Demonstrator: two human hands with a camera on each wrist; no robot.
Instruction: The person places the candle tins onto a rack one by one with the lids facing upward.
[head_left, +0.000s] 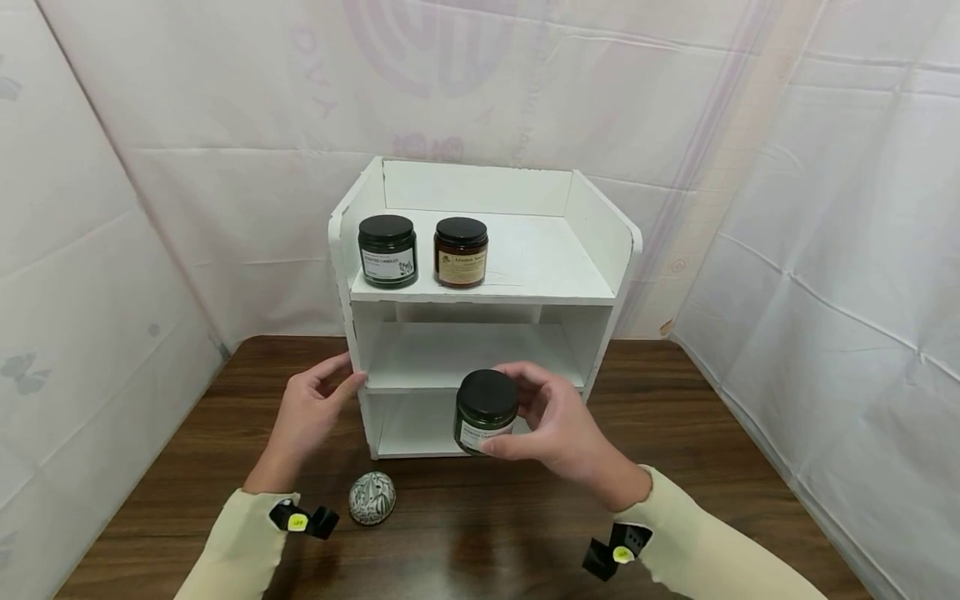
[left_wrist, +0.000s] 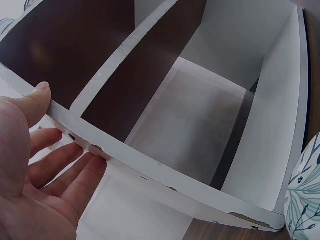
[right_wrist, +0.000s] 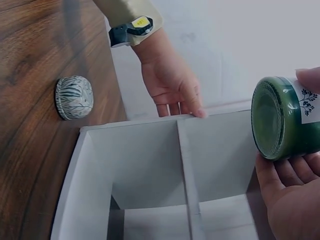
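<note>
My right hand grips a dark green glass candle jar with a black lid, thumb over its white label. The jar is held tilted in front of the lower compartments of a white wooden shelf; its round base faces the right wrist camera. On the left, my left hand holds the shelf's side panel, thumb at the front edge and fingers against the outer face. Two more candle jars stand on the top board: a green one and an amber one, both black-lidded.
A small round tin with a leaf pattern sits on the dark wooden table, just before the shelf's front left corner. Pale sheeting hangs behind and on both sides. Each sleeve carries a black wrist camera.
</note>
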